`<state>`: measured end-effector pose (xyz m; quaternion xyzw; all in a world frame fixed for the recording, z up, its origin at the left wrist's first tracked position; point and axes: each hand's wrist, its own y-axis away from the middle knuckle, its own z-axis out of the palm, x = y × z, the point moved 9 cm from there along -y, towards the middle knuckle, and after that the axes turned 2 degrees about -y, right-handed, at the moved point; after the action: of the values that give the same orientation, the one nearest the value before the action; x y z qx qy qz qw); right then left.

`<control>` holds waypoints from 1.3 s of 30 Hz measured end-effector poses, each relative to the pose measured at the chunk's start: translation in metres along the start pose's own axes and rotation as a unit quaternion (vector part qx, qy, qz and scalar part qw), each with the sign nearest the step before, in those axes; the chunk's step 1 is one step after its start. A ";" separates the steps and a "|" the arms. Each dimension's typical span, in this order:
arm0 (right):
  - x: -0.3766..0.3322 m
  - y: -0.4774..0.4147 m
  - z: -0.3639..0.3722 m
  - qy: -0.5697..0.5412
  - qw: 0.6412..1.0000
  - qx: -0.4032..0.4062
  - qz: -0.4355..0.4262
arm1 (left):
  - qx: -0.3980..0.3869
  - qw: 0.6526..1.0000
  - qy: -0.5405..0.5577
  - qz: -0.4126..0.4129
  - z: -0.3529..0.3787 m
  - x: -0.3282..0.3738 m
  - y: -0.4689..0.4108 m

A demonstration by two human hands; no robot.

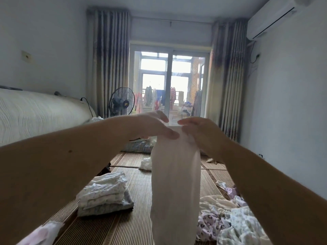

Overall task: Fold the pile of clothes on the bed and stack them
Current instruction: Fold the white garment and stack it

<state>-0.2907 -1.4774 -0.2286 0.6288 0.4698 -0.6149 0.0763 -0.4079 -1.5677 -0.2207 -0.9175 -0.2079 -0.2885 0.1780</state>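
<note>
A pale, thin white garment [175, 188] hangs down in front of me, held up at its top edge. My right hand [203, 133] is closed on the top right of it. My left hand [152, 126] touches the top left with its fingers spread along the edge; its grip is partly hidden. A stack of folded, small-print clothes [106, 193] sits on the striped bed mat [131, 225] at the lower left. A loose pile of unfolded clothes [228, 218], white, cream and spotted lilac, lies at the lower right.
A pink-white garment [40, 234] lies at the bottom left corner. A crumpled white piece [146, 163] and a checked bundle [139, 145] lie farther up the mat. A rolled white mattress [35, 114] runs along the left. A standing fan [122, 101] and glass balcony doors [169, 85] are behind.
</note>
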 end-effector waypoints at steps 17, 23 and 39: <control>0.038 -0.068 0.014 0.458 0.886 -0.066 -0.017 | 0.053 0.998 -0.006 -0.032 0.024 -0.052 -0.073; 0.013 -0.125 0.005 0.478 0.865 0.092 -0.124 | 0.244 0.964 -0.084 0.061 -0.027 -0.020 -0.109; 0.236 0.046 0.072 0.339 0.932 -0.123 0.039 | 0.003 0.997 -0.075 -0.010 0.172 -0.189 -0.010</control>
<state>-0.3560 -1.4343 -0.4668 0.8035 0.5146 -0.2991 0.0131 -0.4749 -1.5350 -0.4652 -0.9340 -0.2306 -0.2197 0.1619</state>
